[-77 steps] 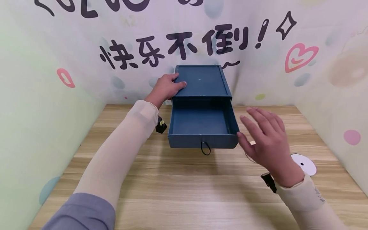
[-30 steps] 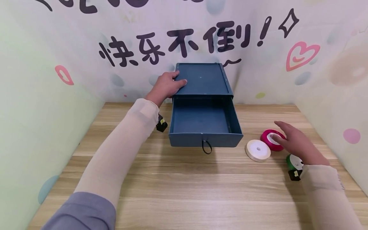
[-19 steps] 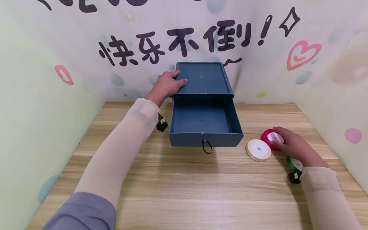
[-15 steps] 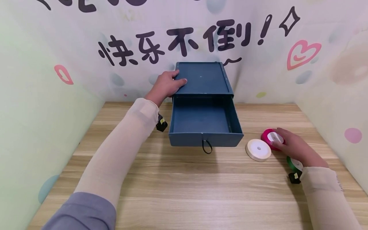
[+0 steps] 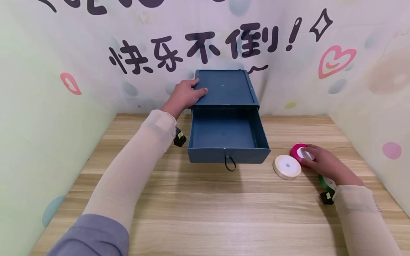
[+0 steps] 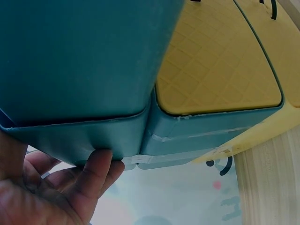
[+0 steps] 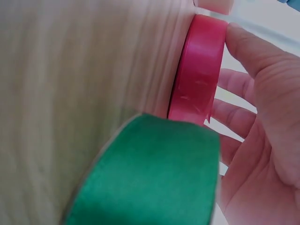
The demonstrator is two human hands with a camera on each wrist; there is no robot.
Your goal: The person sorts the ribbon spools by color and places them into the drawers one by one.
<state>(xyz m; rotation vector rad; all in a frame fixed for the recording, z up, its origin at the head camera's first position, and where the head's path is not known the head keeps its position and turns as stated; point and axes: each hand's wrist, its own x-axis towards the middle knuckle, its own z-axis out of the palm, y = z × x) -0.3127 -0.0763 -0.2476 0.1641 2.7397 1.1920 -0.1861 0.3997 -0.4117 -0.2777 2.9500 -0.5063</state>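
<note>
A: Listing the head view first. What lies where?

B: Item one, blue drawer box (image 5: 225, 87), at the back of the table (image 5: 205, 209) against the wall. Its drawer (image 5: 228, 137) is pulled out toward the person, nothing inside, black pull loop (image 5: 229, 164) at the front. Left hand (image 5: 185, 95) rests on the box's top left edge, fingers curled over it. Item two, pink ribbon spool (image 5: 299, 153), flat on the table right of the drawer; right hand (image 5: 323, 164) lies over it, fingertips on its white face. Item three, white ribbon spool (image 5: 287, 167), just beside the pink one, untouched. Item four, green ribbon spool (image 5: 326, 182), mostly hidden under the right wrist.

A: Left wrist view?

B: Left hand (image 6: 61, 187) under the blue box (image 6: 84, 61), fingers wrapped round its lower edge; grip clamped on the box.

A: Right wrist view?

B: Pink spool (image 7: 199, 70) between thumb and fingers of the right hand (image 7: 253, 140); grip closing round its rim, thumb touching. Green spool (image 7: 150, 173) in the foreground, blurred, next to the pink one.
</note>
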